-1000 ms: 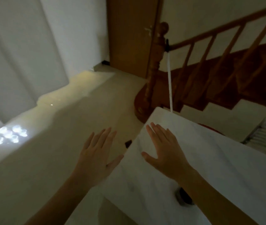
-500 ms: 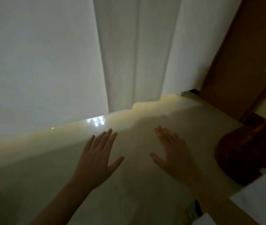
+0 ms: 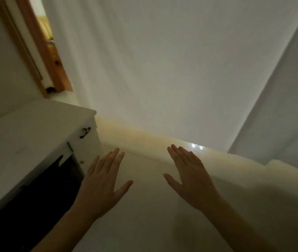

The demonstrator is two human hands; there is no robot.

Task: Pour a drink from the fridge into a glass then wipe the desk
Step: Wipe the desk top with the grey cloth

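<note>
Swinging left, the view loses the marble desk and finds a white cabinet; left hand and right hand hover flat, empty, grips apart. No fridge, drink or glass visible yet.

glossy floor, wooden door frame, cloth curtain

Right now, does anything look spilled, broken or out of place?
Nothing stands out. Both hands, left and right, are open and empty over bare floor. No spill shows beside the white cabinet.
</note>
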